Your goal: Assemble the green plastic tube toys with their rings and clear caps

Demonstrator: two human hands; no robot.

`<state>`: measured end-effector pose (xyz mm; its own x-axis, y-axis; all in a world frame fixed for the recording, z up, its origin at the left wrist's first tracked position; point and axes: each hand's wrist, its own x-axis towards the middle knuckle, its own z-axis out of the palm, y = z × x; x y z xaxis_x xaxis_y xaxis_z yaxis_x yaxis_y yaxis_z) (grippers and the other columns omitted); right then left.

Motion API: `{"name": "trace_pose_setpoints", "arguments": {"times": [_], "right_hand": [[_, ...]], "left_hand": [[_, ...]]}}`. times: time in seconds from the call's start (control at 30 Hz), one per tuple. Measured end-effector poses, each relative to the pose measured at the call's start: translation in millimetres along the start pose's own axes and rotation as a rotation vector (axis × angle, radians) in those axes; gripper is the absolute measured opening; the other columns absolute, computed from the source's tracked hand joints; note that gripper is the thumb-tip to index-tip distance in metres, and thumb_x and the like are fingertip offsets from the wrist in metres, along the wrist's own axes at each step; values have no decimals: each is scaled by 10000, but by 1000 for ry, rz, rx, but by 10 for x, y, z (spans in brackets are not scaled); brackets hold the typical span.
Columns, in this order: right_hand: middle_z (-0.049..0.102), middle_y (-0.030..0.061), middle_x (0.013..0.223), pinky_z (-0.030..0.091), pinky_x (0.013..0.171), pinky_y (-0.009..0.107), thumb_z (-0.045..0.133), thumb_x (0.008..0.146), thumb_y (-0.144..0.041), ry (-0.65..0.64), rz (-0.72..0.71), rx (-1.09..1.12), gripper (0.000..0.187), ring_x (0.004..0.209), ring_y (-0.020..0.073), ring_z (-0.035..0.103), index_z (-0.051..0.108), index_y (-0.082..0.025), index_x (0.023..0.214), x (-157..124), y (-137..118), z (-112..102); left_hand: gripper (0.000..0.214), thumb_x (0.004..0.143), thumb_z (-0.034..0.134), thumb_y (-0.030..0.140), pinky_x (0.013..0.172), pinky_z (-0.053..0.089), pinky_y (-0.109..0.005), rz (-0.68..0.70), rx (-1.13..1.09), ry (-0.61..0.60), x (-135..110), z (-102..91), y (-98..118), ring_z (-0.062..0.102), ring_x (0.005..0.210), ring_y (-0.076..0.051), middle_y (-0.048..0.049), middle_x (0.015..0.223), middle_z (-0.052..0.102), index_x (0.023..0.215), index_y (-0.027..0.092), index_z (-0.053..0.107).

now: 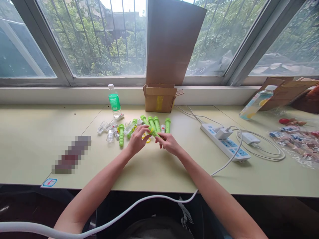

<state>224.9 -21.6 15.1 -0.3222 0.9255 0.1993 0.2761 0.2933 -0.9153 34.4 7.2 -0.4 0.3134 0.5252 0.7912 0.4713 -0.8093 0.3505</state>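
Observation:
My left hand (138,138) and my right hand (168,142) meet over the table, both closed on one green plastic tube (154,132). My left fingers pinch its upper end, where a yellow ring shows; my right fingers grip the lower end. Just behind them lie several similar ribbed green tubes (156,124). Another green tube (121,136) is to the left of my left hand. Clear plastic caps (110,136) and small white-and-grey parts are scattered on that side. Yellow rings (148,140) lie beneath my hands, partly hidden.
A water bottle (114,101) and an open cardboard box (159,99) stand towards the window. On the right are a white power strip (225,142), cables, a tilted bottle (258,102) and bagged items (299,141). A white cable (149,197) crosses in front of my forearms.

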Motion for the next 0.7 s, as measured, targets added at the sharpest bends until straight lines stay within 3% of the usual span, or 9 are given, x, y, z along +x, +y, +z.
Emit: {"name": "trace_pose_setpoints", "arguments": {"times": [0.13, 0.37, 0.5, 0.7], "right_hand": [[585, 24, 691, 392, 432, 231, 479, 829, -568, -8, 14, -19, 407, 458, 89, 485, 573, -181, 744, 3, 23, 10], [595, -2, 644, 384, 389, 228, 646, 714, -535, 38, 75, 25, 429, 443, 101, 467, 521, -196, 945, -12, 27, 3], [608, -13, 642, 377, 371, 223, 621, 742, -522, 29, 80, 46, 403, 384, 78, 446, 495, -196, 941, -12, 26, 6], [632, 24, 730, 395, 367, 224, 556, 788, -538, -3, 82, 42, 382, 422, 95, 520, 541, -183, 930, -13, 26, 2]], "left_hand": [[179, 825, 602, 227, 870, 506, -393, -12, 12, -19, -3, 11, 2, 558, 1082, -206, -88, 1132, 579, 986, 201, 526], [99, 834, 587, 223, 863, 505, -405, -1, -12, -16, 2, 0, 7, 563, 1066, -211, -80, 1110, 593, 909, 197, 528], [147, 839, 585, 254, 865, 505, -416, -9, -7, -21, -8, 7, 18, 558, 1078, -222, -87, 1117, 586, 964, 202, 529], [241, 836, 588, 256, 850, 518, -402, -24, 15, -45, -32, 22, 18, 526, 1128, -227, -93, 1146, 565, 1057, 211, 505]]}}
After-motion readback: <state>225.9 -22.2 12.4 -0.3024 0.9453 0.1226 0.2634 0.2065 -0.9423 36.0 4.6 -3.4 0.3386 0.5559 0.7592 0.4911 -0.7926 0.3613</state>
